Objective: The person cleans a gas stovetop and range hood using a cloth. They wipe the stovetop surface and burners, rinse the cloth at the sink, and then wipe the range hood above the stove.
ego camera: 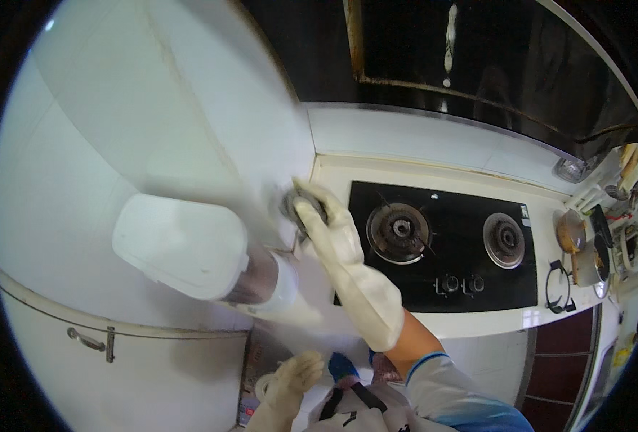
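Note:
My right hand (324,221), in a long cream rubber glove, grips a grey scouring pad (299,209) against the white wall (254,162) left of the stove. Low in the view, near my body, is my left hand (302,370), also gloved; its fingers look curled, and I see nothing in it for certain. Beside my right hand, to the left, stands a container with a white lid (183,245) and dark contents. The black two-burner gas hob (459,291) lies right of the gloved forearm.
Above the hob hangs a dark range hood (486,65). A pot support ring (559,286), a pot (589,264) and a brown pan (570,232) sit at the right on the cream countertop (513,183). A cabinet door with a handle (86,340) is at lower left.

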{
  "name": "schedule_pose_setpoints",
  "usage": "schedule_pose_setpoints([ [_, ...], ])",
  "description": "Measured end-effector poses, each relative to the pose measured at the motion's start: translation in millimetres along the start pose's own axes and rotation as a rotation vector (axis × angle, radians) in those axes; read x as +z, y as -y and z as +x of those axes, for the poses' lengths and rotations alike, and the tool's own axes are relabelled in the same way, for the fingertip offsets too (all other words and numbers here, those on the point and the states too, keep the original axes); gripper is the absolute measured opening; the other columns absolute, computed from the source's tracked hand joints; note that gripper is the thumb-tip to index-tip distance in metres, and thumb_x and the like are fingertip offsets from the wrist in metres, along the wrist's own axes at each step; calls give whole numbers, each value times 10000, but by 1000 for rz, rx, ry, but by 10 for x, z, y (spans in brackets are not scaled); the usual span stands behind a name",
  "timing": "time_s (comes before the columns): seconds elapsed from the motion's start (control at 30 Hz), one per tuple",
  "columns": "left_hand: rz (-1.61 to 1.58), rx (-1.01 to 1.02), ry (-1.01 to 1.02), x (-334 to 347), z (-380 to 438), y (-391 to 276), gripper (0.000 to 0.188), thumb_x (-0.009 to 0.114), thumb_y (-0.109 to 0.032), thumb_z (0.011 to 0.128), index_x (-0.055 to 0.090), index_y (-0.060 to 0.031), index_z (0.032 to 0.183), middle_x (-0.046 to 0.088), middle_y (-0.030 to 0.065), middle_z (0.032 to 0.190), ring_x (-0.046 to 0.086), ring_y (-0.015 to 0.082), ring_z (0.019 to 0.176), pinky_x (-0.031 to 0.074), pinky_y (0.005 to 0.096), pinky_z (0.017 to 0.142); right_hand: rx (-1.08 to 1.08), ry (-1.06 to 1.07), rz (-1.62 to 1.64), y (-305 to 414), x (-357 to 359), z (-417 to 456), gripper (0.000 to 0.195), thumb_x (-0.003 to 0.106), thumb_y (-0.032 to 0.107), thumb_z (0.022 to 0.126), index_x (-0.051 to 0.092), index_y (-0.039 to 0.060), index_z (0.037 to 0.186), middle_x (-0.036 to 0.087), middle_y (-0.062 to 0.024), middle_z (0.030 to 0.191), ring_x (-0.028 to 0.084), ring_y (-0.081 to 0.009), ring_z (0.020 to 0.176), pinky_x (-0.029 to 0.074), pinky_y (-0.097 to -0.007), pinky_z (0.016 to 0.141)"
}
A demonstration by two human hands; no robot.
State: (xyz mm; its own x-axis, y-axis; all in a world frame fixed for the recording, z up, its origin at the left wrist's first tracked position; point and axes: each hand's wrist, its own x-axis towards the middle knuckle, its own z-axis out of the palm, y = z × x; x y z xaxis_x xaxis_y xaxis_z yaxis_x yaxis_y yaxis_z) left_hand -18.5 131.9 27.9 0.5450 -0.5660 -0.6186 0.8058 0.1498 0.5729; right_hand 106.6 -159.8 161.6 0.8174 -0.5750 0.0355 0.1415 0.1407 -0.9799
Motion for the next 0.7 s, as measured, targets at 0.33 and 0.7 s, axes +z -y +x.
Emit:
schedule_pose_setpoints([
  [0.33, 751, 1035, 69, 1955, -293, -1974, 338, 569, -261, 1053, 645, 43, 1179, 706, 234, 1186, 671, 333, 1155, 496, 445, 1067, -59, -215, 672, -590, 670, 2051, 533, 495, 41, 1022, 438, 79, 1551, 583, -190, 1432, 601, -315, 1272, 496, -353, 1077],
  [0.7, 1100, 1609, -272, 2517, -231, -2706, 244, 475, -121, 1081, 648, 18, 977, 723, 210, 1041, 704, 316, 982, 559, 443, 921, -1325, -191, -191, 1304, 1371, 1503, 529, 646, 112, 1000, 483, 37, 1499, 538, -250, 1476, 554, -402, 1333, 475, -483, 1106],
])
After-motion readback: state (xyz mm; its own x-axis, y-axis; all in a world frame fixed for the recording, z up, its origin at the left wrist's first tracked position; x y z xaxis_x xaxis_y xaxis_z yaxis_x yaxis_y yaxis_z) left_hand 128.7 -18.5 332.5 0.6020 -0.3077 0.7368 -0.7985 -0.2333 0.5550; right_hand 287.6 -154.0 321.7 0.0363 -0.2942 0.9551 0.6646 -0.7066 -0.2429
